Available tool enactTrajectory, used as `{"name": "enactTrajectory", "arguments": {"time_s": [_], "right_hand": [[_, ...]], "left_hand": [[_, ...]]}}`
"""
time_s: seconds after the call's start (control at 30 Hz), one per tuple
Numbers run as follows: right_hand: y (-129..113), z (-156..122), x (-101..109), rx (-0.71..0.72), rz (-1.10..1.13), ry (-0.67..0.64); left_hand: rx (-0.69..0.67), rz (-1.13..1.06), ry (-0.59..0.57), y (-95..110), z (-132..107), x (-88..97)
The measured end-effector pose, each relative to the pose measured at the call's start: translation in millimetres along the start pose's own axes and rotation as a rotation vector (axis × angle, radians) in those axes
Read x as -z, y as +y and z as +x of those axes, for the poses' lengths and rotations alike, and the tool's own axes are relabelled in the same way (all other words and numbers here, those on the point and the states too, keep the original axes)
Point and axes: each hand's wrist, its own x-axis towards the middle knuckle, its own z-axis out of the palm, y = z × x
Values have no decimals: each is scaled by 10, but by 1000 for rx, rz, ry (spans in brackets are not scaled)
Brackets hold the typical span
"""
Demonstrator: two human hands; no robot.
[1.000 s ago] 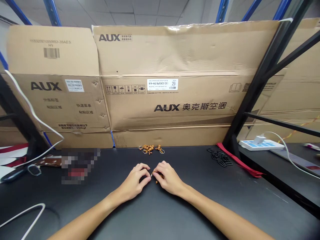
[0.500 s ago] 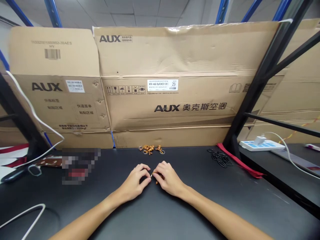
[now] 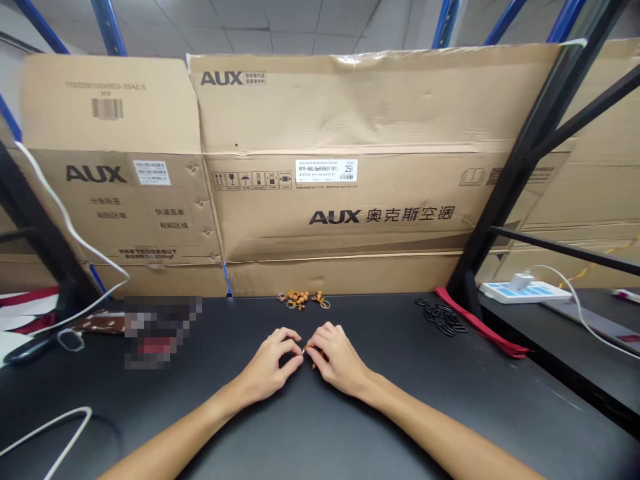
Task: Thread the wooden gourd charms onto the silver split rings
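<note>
At the middle of the black table, my left hand [image 3: 276, 363] and my right hand [image 3: 337, 360] almost meet, fingertips facing each other. My left thumb and index finger pinch a small, shiny metal piece [image 3: 303, 351], which looks like part of a key ring. My right fingers are closed on an orange-brown beaded keychain [image 3: 314, 366]; most of it is hidden beneath them, with one bead showing below. Beyond my hands, by the cardboard, lies a small pile of similar beaded keychains [image 3: 300, 298] with metal rings.
Black oval links [image 3: 443, 317] lie in a heap at back right, beside a red strap [image 3: 483, 327]. Glasses [image 3: 71, 340] and a brown patterned pouch [image 3: 103, 323] are at left. A white cable [image 3: 75, 427] crosses the front left. Cardboard [image 3: 340, 260] walls the back.
Both hands hold almost the same place and grip. The view has shifted very slightly; nothing else visibly differs.
</note>
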Motion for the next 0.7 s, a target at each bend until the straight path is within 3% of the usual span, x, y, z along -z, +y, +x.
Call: {"name": "enactTrajectory", "arguments": {"time_s": [0.17, 0.33, 0.57, 0.7], "right_hand": [[-34, -4, 18, 114, -11, -36], [11, 7, -5, -5, -3, 2], [-24, -6, 19, 116, 4, -24], [-16, 6, 17, 21, 16, -6]], "left_hand": [[2, -10, 6, 6, 2, 7], [-12, -8, -4, -11, 0, 0], [-5, 1, 16, 6, -8, -4], [-21, -6, 20, 1, -2, 6]]}}
